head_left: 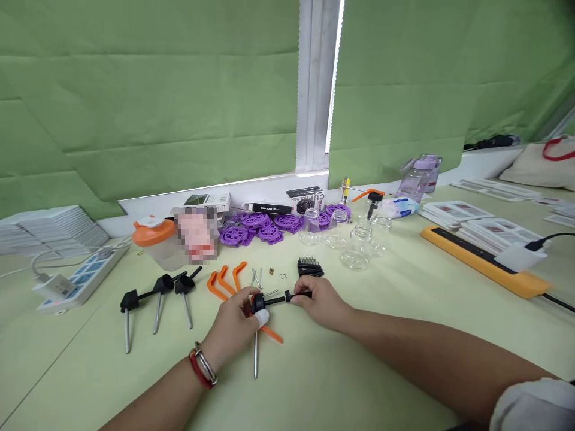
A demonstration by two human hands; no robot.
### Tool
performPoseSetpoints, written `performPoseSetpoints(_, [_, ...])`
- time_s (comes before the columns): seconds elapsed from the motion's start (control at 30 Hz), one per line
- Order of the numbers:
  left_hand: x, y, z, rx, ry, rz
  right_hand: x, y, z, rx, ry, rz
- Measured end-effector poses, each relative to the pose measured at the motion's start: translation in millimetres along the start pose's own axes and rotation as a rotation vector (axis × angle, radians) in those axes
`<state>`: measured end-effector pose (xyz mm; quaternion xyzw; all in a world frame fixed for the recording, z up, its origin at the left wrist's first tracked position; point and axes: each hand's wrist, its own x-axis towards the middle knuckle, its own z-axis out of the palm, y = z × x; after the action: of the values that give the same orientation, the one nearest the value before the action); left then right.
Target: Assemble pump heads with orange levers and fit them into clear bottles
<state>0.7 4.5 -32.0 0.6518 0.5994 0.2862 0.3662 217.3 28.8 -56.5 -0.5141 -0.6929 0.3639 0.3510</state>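
My left hand [233,326] grips a black pump head [257,303] with a metal rod [256,356] hanging down from it; an orange lever [271,333] lies under the fingers. My right hand [320,302] pinches the black handle piece [300,295] that meets the pump head from the right. Both hands rest on the pale green table [341,371]. Just beyond them lie loose screws and pins [269,274] and a stack of black parts [309,267].
Three assembled black pump handles [157,293] and orange levers [224,278] lie to the left. Purple discs [265,226], clear glass cups [354,239], an orange-lidded jar [155,239], a power strip [74,281], an orange-edged strip [485,260] and card stacks [471,221] ring the table.
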Motion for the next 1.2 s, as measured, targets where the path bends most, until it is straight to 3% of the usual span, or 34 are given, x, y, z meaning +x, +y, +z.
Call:
performPoseSetpoints(0.1, [-1,4,-9.0,0.216,-0.028,0.015,-7,4,-12,-0.013,-0.001,0.008])
performPoseSetpoints(0.23, [-5,10,-13.3,0.475,0.065,0.040,-13,10,-26,0.016,0.021,0.038])
performPoseSetpoints(0.43, [-11,17,-8.1,0.625,0.168,0.144,-10,17,-33,0.170,0.033,0.079])
performPoseSetpoints(0.6, [-17,23,-2.0,0.726,0.203,0.312,-8,22,-34,0.229,0.021,0.112])
performPoseSetpoints(0.7, [-19,30,4.0,0.775,0.157,0.432,-7,22,-35,0.228,0.018,0.121])
performPoseSetpoints(0.9, [-6,58,25.7,0.970,-0.080,0.532,-7,20,-38,0.236,-0.003,0.110])
performPoseSetpoints(1.03, [19,68,39.3,1.012,-0.127,0.614,-6,21,-38,0.237,-0.012,0.113])
performPoseSetpoints(1.2, [37,63,46.8,0.984,-0.152,0.617,-6,21,-40,0.214,-0.036,0.102])
